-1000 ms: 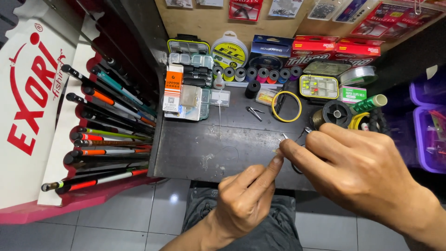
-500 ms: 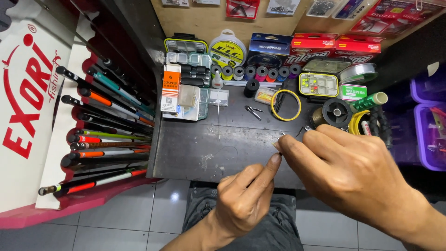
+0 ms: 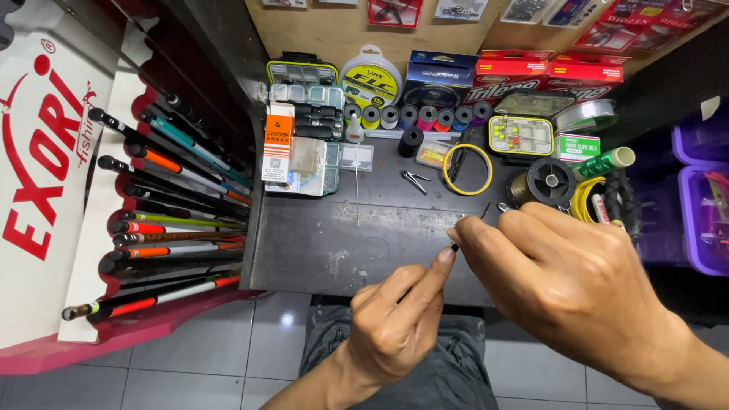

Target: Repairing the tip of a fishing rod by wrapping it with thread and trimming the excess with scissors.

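Left hand (image 3: 395, 326) and right hand (image 3: 562, 281) meet fingertip to fingertip, pinching tiny dark piece (image 3: 454, 247) above black worktable (image 3: 342, 243)

Your right hand (image 3: 566, 285) covers most of the small item pinched at its fingertips, too tiny to identify; you can't tell whether your left hand (image 3: 399, 326) touches it. The purple bins (image 3: 702, 205) run off the right edge, the hanging packets (image 3: 395, 11) off the top, and the dark coil (image 3: 623, 205) sits partly behind your knuckles
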